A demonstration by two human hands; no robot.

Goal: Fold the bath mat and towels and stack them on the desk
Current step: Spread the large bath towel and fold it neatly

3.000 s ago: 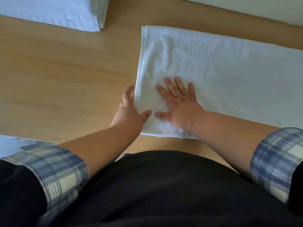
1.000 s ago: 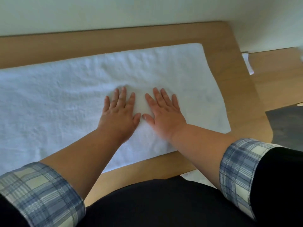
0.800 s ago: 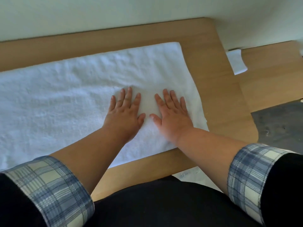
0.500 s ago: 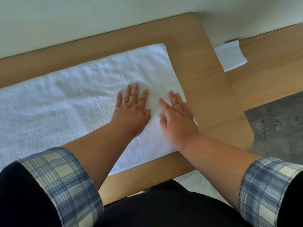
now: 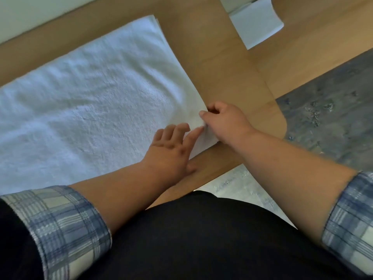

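Observation:
A long white towel (image 5: 90,102), folded lengthwise, lies flat across the wooden desk (image 5: 218,63) and runs off the left edge of the view. My right hand (image 5: 224,123) pinches the towel's right edge near its front corner, thumb on top and fingers curled under. My left hand (image 5: 171,146) rests on the towel just left of that corner with its fingers spread and fairly straight.
The desk ends in a rounded front right corner (image 5: 282,126). Beyond it are wooden floor and a grey mat or carpet (image 5: 333,110). A small white folded cloth (image 5: 258,23) lies past the desk's right side. A pale wall runs along the back.
Both hands slid rightward along the towel to its right end. My right hand went from lying flat to pinching the right edge. My left hand followed beside it.

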